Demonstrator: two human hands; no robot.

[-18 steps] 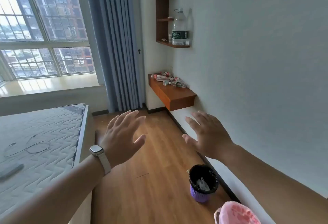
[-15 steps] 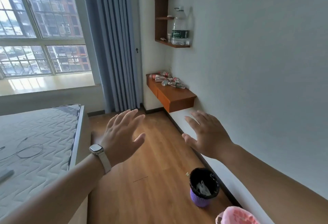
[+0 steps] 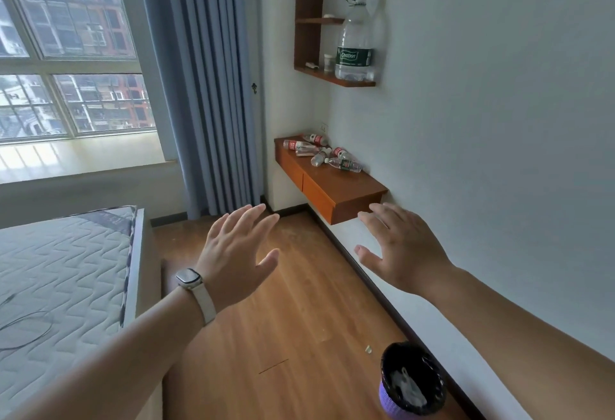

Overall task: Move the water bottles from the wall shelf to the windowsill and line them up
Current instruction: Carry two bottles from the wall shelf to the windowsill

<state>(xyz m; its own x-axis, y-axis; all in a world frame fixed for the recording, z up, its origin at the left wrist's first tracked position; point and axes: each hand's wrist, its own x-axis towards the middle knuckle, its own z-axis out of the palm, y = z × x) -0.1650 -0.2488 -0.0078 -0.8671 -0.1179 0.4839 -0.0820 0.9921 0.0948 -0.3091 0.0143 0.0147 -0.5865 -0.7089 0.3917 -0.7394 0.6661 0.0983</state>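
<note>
Both hands are raised in front of the person over the wooden floor, backs toward the camera. Left hand: fingers straight and spread, holding nothing; a smartwatch with a pale strap sits on the wrist. Right hand: fingers straight and spread, holding nothing, near the front corner of the wall-mounted drawer shelf but apart from it.

The small water bottles lie on their sides in a loose cluster at the far end of the drawer shelf top, close to the wall corner. Most carry red labels; the nearest one has a green label. The exact count cannot be told. They are well apart from both hands.

Above them, an upper wall shelf carries a large water bottle standing upright with a green label, and a small jar just beside it.

The windowsill runs along the left below the window, bordered on its right by a blue curtain. A mattress with a thin cable on it occupies the lower left. A purple waste bin with a black liner stands at the base of the wall.
</note>
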